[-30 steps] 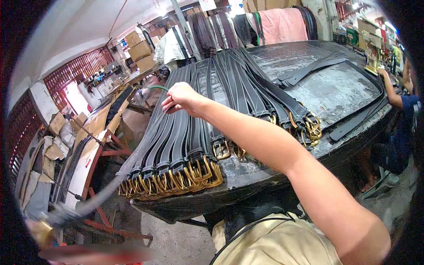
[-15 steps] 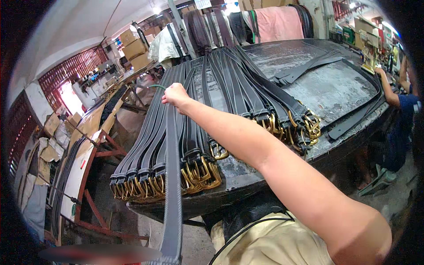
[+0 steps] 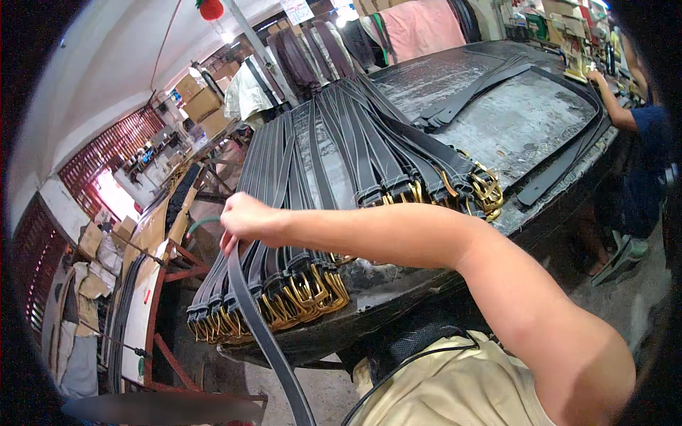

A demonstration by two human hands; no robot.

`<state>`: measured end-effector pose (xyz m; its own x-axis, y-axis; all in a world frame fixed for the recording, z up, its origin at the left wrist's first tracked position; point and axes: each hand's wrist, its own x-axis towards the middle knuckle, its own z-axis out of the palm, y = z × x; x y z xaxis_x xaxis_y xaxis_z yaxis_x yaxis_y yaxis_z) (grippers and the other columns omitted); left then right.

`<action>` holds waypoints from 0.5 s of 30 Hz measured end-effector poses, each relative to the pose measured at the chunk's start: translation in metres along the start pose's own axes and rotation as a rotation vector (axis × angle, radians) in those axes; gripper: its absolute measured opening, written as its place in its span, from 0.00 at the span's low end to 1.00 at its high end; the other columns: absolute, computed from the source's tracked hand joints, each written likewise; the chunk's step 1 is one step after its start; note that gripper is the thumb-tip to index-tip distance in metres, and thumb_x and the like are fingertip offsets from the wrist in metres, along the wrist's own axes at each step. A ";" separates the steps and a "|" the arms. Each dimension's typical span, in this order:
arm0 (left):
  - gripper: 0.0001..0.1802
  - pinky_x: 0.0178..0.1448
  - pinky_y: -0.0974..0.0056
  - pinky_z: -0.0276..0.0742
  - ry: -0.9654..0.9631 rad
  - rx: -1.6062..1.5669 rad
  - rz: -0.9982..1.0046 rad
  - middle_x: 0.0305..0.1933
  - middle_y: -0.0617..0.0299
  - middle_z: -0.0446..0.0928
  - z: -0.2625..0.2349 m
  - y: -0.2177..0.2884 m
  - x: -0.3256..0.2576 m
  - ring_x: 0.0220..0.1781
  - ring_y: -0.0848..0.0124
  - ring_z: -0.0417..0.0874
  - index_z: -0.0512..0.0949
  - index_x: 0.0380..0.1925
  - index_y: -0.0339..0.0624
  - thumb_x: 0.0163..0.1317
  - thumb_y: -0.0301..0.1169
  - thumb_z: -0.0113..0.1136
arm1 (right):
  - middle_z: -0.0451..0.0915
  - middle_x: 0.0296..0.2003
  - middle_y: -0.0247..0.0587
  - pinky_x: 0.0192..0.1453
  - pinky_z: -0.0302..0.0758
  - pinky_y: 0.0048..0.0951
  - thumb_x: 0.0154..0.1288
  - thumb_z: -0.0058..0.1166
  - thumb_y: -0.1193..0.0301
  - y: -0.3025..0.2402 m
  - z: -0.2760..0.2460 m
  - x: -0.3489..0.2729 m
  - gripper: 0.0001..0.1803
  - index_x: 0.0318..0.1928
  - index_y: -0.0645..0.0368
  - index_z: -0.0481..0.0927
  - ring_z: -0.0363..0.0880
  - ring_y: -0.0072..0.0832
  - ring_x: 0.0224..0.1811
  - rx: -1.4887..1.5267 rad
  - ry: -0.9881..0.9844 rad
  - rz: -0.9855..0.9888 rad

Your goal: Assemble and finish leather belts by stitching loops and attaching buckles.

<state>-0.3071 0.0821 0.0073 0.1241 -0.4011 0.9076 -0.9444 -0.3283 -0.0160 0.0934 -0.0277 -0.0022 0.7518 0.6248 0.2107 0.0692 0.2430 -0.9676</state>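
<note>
My right arm reaches across from the lower right. At its end my right hand (image 3: 245,219) is closed on a dark belt strap (image 3: 264,332), which hangs past the table's front edge to the bottom of the view. A thin, curved green thing (image 3: 204,221) sticks out to the left of this hand; its kind is unclear. Below and behind the hand lies a dense row of dark belts (image 3: 273,160) with light edge stitching, their gold-coloured buckles (image 3: 305,295) at the near edge. Another bunch of belts (image 3: 369,142) lies farther right. My left hand is not seen.
The dark, worn table (image 3: 490,145) carries loose black straps (image 3: 469,99) on its far right. A person in a dark blue shirt (image 3: 650,131) works at the right. Straps and pink cloth (image 3: 419,32) hang behind. A red-framed rack (image 3: 170,355) stands at the left.
My right hand has come nearer and to the left, drawing the belt strap with it. The strap's hanging part now slants toward the lower right. The view has shifted slightly.
</note>
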 end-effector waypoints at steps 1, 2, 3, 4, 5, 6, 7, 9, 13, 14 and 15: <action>0.09 0.24 0.64 0.79 -0.037 -0.012 -0.003 0.30 0.53 0.84 -0.001 -0.002 0.001 0.25 0.69 0.85 0.83 0.27 0.33 0.45 0.11 0.64 | 0.85 0.33 0.59 0.30 0.84 0.42 0.67 0.37 0.78 -0.003 0.010 -0.008 0.12 0.41 0.74 0.74 0.88 0.40 0.31 -0.018 -0.021 0.000; 0.09 0.24 0.64 0.79 -0.077 -0.027 -0.008 0.30 0.53 0.84 -0.002 -0.004 0.005 0.25 0.69 0.85 0.83 0.27 0.33 0.45 0.11 0.64 | 0.84 0.34 0.60 0.29 0.85 0.40 0.69 0.36 0.77 -0.002 0.016 -0.013 0.13 0.44 0.74 0.71 0.88 0.40 0.30 -0.020 -0.072 -0.016; 0.09 0.24 0.64 0.79 -0.117 -0.041 -0.014 0.29 0.54 0.84 -0.003 -0.006 0.009 0.25 0.69 0.85 0.83 0.27 0.33 0.45 0.11 0.64 | 0.84 0.34 0.60 0.30 0.85 0.40 0.69 0.37 0.77 -0.005 0.022 -0.016 0.12 0.44 0.73 0.71 0.88 0.40 0.30 -0.032 -0.101 0.014; 0.09 0.24 0.64 0.79 -0.157 -0.058 -0.019 0.29 0.54 0.84 -0.004 -0.009 0.013 0.25 0.69 0.85 0.83 0.27 0.33 0.45 0.11 0.64 | 0.84 0.33 0.59 0.30 0.84 0.39 0.69 0.37 0.77 -0.007 0.024 -0.020 0.11 0.43 0.72 0.71 0.88 0.39 0.30 -0.038 -0.116 0.004; 0.09 0.24 0.64 0.79 -0.196 -0.074 -0.025 0.29 0.54 0.84 -0.004 -0.012 0.018 0.25 0.69 0.85 0.83 0.27 0.33 0.46 0.11 0.64 | 0.84 0.33 0.57 0.30 0.83 0.39 0.69 0.37 0.77 -0.009 0.026 -0.022 0.10 0.43 0.71 0.71 0.87 0.37 0.29 -0.043 -0.133 -0.005; 0.09 0.24 0.64 0.79 -0.235 -0.089 -0.032 0.29 0.54 0.84 -0.005 -0.015 0.022 0.25 0.69 0.85 0.83 0.27 0.33 0.46 0.11 0.64 | 0.84 0.33 0.57 0.30 0.83 0.39 0.69 0.37 0.77 -0.008 0.025 -0.016 0.10 0.43 0.71 0.71 0.87 0.37 0.29 -0.034 -0.132 -0.007; 0.09 0.24 0.64 0.79 -0.276 -0.105 -0.042 0.29 0.54 0.84 -0.006 -0.020 0.026 0.25 0.69 0.85 0.83 0.27 0.33 0.46 0.11 0.64 | 0.85 0.32 0.56 0.29 0.81 0.38 0.68 0.37 0.77 -0.006 0.022 -0.005 0.10 0.41 0.71 0.72 0.87 0.36 0.29 -0.092 -0.112 -0.055; 0.09 0.24 0.64 0.79 -0.352 -0.133 -0.062 0.29 0.54 0.84 -0.008 -0.024 0.035 0.24 0.69 0.84 0.83 0.26 0.34 0.46 0.11 0.64 | 0.85 0.30 0.53 0.26 0.78 0.36 0.67 0.39 0.77 -0.006 0.011 0.009 0.10 0.36 0.70 0.75 0.85 0.33 0.26 -0.205 -0.055 -0.146; 0.09 0.24 0.64 0.79 -0.490 -0.196 -0.093 0.28 0.54 0.84 -0.006 -0.031 0.057 0.24 0.70 0.84 0.84 0.26 0.34 0.47 0.11 0.64 | 0.85 0.27 0.53 0.26 0.76 0.38 0.64 0.41 0.78 0.005 -0.034 0.047 0.11 0.37 0.70 0.79 0.85 0.34 0.25 -0.179 0.001 -0.107; 0.08 0.24 0.64 0.79 -0.522 -0.213 -0.097 0.28 0.54 0.84 -0.005 -0.035 0.061 0.24 0.70 0.84 0.84 0.26 0.34 0.47 0.11 0.64 | 0.86 0.28 0.52 0.25 0.75 0.38 0.63 0.41 0.78 0.008 -0.044 0.058 0.12 0.34 0.69 0.79 0.85 0.34 0.25 -0.183 0.041 -0.100; 0.08 0.24 0.64 0.79 -0.552 -0.231 -0.099 0.28 0.54 0.84 -0.003 -0.041 0.066 0.24 0.70 0.84 0.84 0.26 0.35 0.47 0.11 0.64 | 0.86 0.28 0.52 0.25 0.75 0.37 0.63 0.40 0.78 0.011 -0.055 0.068 0.12 0.32 0.68 0.80 0.86 0.34 0.25 -0.260 0.090 -0.056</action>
<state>-0.2616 0.0717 0.0694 0.2962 -0.7830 0.5470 -0.9542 -0.2178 0.2049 0.1813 -0.0234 -0.0064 0.7964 0.5448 0.2626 0.2693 0.0694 -0.9605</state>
